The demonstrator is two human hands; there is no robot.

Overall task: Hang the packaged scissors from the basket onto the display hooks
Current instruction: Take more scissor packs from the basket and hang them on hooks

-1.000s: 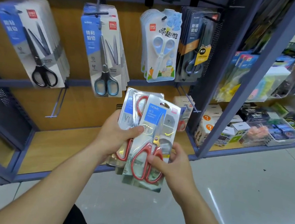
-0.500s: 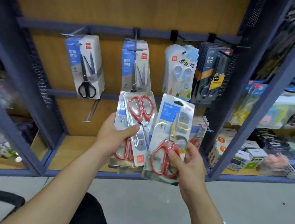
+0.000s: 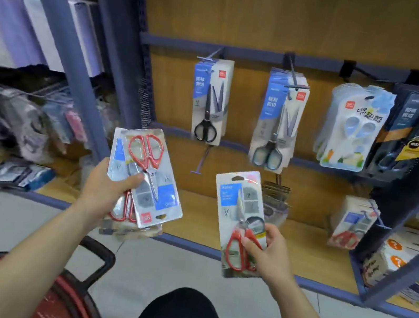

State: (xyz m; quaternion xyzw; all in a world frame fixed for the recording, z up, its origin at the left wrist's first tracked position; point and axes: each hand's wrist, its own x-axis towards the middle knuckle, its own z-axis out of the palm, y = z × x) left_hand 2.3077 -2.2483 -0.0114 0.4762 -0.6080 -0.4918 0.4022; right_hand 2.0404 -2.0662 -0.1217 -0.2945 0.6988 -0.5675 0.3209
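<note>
Since the earlier frame your hands have drawn apart, and the single clear blister pack of red-handled scissors (image 3: 241, 219) now stands well clear of the stack of matching scissor packs (image 3: 150, 176). Your right hand (image 3: 270, 255) pinches that single pack at its lower end, thumb across the red handles and fingers hidden behind the card; the blades and hang hole point up above the grip. Your left hand (image 3: 103, 191) clasps the stack with the thumb in front and its fingers out of sight. The top pack lies handles-up and covers most of those beneath. Blur spoils the print: the blue label panels cannot be read, and only red logo squares show on the hanging card-backed scissor packs (image 3: 278, 120) on the metal display hooks (image 3: 291, 67). Your left forearm and the frame edge cut off the red basket with a black handle (image 3: 110, 256).
</note>
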